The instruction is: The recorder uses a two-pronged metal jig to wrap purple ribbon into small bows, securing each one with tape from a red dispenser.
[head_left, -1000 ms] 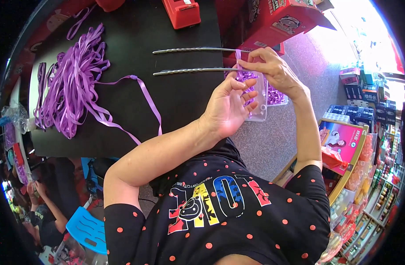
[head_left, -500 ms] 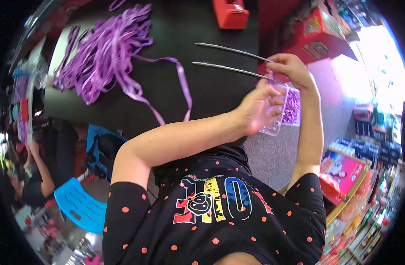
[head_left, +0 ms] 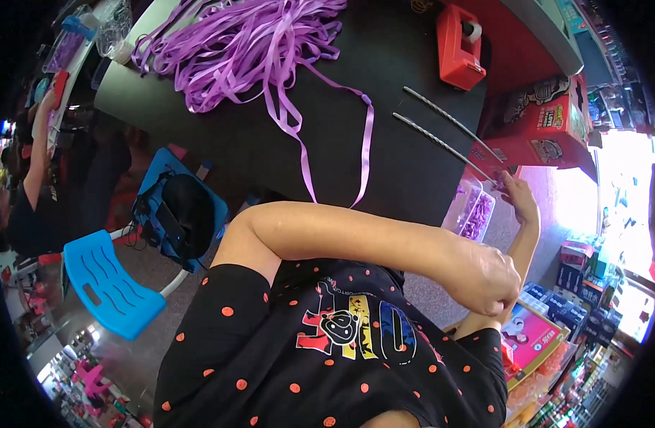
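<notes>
My left hand (head_left: 484, 277) reaches across my body to the right, fingers curled in a fist close to my right forearm. Whatever it may hold is hidden. My right hand (head_left: 520, 198) is at the near ends of two thin metal rods (head_left: 442, 143), its fingers bent together; what they pinch is too small to tell. The rods stick out past the table's right edge, side by side. Below them is a clear plastic box (head_left: 459, 207) with small purple pieces (head_left: 477, 217). A loose heap of purple ribbon (head_left: 249, 50) lies on the table, two strands hanging toward me.
The dark table (head_left: 384, 171) bears a red tape dispenser (head_left: 459, 50). A red printed box (head_left: 541, 121) stands beyond its right edge. Blue chairs (head_left: 113, 285) are at left, one with a black bag (head_left: 185, 214). Another person's arm (head_left: 38, 150) shows far left. Stacked boxes (head_left: 549, 314) are at right.
My left hand has left the rods and box, moving right and toward me, and its fingers have curled. My right hand stays by the rod ends. The whole view has shifted.
</notes>
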The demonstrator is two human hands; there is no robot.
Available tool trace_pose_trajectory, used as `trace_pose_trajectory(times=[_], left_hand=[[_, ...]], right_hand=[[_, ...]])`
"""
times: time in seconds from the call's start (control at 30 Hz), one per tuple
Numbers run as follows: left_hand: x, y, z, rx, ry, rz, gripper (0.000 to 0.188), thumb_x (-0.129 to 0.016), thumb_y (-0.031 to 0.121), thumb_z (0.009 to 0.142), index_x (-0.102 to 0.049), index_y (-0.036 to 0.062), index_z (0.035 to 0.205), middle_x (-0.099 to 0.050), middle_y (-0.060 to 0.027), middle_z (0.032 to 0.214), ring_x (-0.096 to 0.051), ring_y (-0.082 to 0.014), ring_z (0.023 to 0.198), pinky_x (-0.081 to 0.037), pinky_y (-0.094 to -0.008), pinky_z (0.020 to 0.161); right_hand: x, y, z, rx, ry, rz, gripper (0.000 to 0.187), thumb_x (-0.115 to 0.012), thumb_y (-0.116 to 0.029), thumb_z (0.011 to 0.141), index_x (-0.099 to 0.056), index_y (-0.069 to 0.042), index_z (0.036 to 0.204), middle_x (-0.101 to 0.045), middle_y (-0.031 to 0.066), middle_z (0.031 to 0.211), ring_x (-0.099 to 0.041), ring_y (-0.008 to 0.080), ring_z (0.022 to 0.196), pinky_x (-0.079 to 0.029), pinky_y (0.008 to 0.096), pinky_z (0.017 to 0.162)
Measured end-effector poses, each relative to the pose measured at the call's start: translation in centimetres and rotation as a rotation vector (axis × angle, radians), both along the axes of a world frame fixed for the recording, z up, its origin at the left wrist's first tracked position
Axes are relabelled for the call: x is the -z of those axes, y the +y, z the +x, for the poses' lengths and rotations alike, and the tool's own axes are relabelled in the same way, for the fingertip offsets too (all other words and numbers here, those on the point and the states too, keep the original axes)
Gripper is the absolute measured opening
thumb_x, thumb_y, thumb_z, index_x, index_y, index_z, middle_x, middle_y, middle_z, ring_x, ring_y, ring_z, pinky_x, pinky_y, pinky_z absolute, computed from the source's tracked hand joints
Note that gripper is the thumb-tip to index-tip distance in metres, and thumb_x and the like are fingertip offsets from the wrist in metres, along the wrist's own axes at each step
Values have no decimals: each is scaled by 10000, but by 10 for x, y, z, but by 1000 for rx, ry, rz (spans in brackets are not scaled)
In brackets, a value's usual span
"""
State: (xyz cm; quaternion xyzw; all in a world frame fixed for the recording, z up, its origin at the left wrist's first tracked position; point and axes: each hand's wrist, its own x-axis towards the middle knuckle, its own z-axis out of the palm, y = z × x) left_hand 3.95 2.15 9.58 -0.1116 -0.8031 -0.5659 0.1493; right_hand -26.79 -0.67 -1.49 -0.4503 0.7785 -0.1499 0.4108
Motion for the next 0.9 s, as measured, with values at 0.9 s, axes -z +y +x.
trace_pose_trajectory(times=[0.9], left_hand=[[68,-123,208,-1383,-381,-854,222,-529,168,885,-655,81,1046,-586,-120,1175,-515,-222,1145,-328,-381,1011]], right_hand=[[-70,52,259,-466,-119,-703,191,-627,-135,827,-637,-84,1010,-663,114,916,-629,281,891,-478,392,843]])
